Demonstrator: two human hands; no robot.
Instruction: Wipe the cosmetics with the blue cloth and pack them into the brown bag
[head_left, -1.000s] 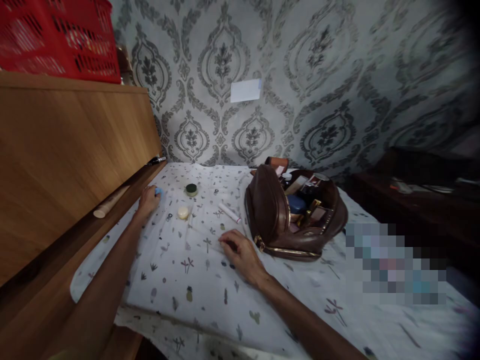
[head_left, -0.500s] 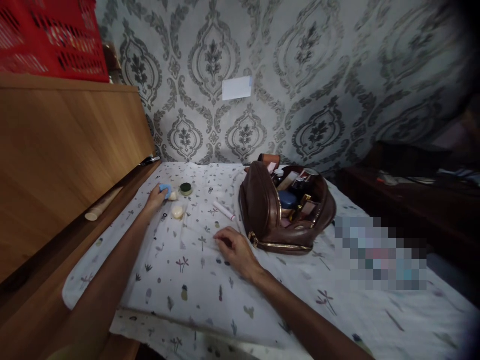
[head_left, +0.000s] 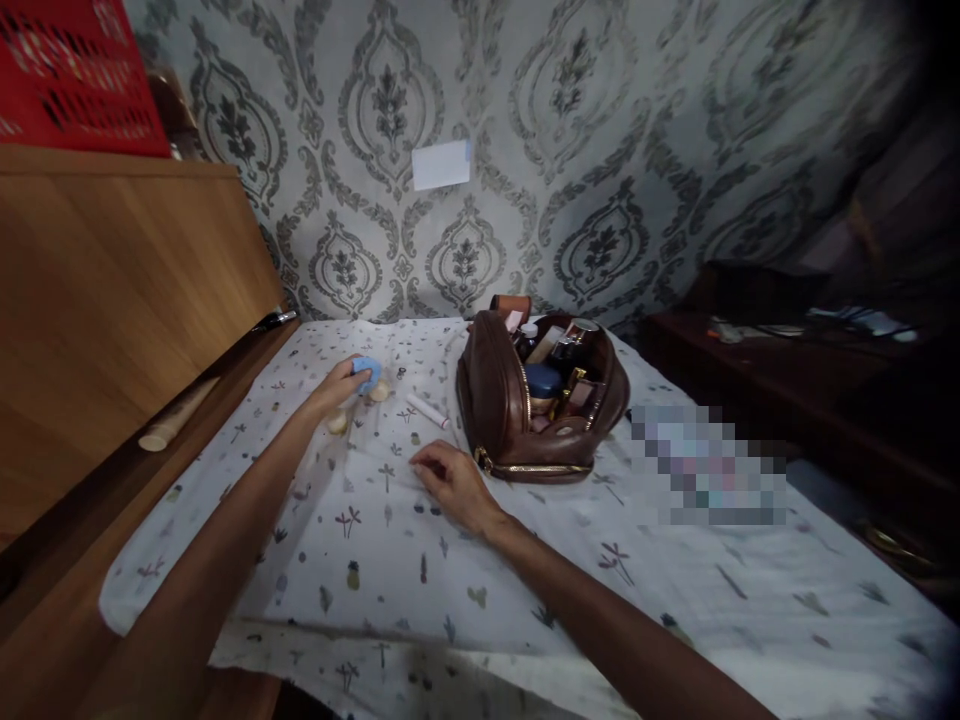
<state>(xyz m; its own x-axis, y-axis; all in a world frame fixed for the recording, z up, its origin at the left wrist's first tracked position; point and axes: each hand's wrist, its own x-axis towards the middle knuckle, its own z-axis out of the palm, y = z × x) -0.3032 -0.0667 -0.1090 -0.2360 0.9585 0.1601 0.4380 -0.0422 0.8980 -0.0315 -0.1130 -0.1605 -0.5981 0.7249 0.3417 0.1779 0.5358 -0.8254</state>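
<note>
My left hand (head_left: 341, 385) is closed around a small light-blue object (head_left: 366, 372) whose kind I cannot make out. Right beside the blue object is a round cream-coloured piece (head_left: 379, 390); whether the two are joined does not show. Another small round cream item (head_left: 337, 422) lies on the cloth, just below my left wrist. My right hand (head_left: 456, 488) rests on the patterned cloth (head_left: 397, 560), fingers loosely bent, holding nothing. A slim white tube (head_left: 427, 410) lies above it. To its right stands an unzipped brown leather bag (head_left: 491, 385) filled with cosmetics.
A wooden cabinet (head_left: 127, 290) borders the left side, with a red basket (head_left: 82, 85) on top. A beige tube (head_left: 180, 415) lies in the gap below it. A blurred-out item (head_left: 709, 465) lies right of the bag. The papered wall (head_left: 465, 90) closes off the back.
My left hand has moved right with the blue object, and the cream piece beside it has shifted too. The green-topped jar no longer shows. The whole view has swung slightly right.
</note>
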